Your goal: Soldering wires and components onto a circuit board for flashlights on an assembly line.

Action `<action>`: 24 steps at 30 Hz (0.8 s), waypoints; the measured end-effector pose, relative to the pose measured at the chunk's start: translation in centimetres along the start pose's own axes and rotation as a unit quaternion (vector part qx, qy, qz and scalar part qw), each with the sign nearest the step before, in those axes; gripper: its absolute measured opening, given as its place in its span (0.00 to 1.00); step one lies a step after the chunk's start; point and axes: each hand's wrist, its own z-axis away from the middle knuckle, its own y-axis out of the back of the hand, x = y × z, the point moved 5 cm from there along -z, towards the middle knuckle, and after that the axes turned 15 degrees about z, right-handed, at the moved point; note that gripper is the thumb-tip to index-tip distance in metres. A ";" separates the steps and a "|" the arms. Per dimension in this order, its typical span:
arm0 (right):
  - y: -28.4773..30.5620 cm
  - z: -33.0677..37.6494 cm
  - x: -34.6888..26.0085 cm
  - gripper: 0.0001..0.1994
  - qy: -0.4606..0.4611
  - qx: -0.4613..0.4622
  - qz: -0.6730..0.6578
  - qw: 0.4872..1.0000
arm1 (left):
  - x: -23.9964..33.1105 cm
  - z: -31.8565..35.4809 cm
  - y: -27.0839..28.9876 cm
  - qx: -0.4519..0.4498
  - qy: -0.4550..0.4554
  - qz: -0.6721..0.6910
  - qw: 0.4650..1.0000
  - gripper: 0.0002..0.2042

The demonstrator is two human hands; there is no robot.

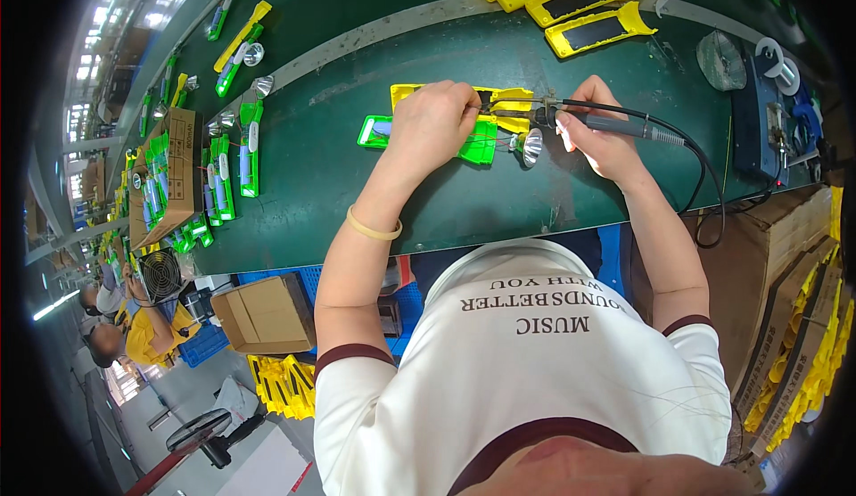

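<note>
In my right hand (602,135) is a soldering iron (624,125) with a black cable, its tip pointing left at a yellow casing (513,106). My left hand (434,122) bends over the same casing, finger and thumb pinched together; what they pinch is hidden. Below lies a green casing (480,145), partly covered by that hand, with a pale blue cylindrical cell (382,128) at its left end. A silver reflector cup (532,148) rests to the right of the green casing, near thin wires.
Yellow casings with dark panels (588,28) overlap at the far right. A blue machine (758,122) and wire spool (785,75) stand right. Green assemblies (250,153) and a cardboard box (185,171) are left. A person in yellow (147,336) sits beyond a fan (201,429).
</note>
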 end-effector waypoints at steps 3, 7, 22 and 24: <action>0.3 0.2 0.2 0.12 -0.002 0.008 -0.042 0.999 | 0.1 -0.1 0.0 0.000 0.002 0.001 1.000 0.03; 1.4 0.8 -0.4 0.11 0.032 0.039 -0.181 0.982 | 0.0 0.0 0.0 -0.001 0.006 0.004 1.000 0.03; -0.1 -0.5 -0.3 0.09 -0.020 0.043 -0.179 0.983 | 1.9 0.9 -1.7 -0.006 -0.023 0.010 1.000 0.03; 0.0 0.1 0.1 0.09 -0.032 0.044 -0.188 0.981 | 2.5 1.2 -2.2 -0.001 -0.033 0.012 0.999 0.02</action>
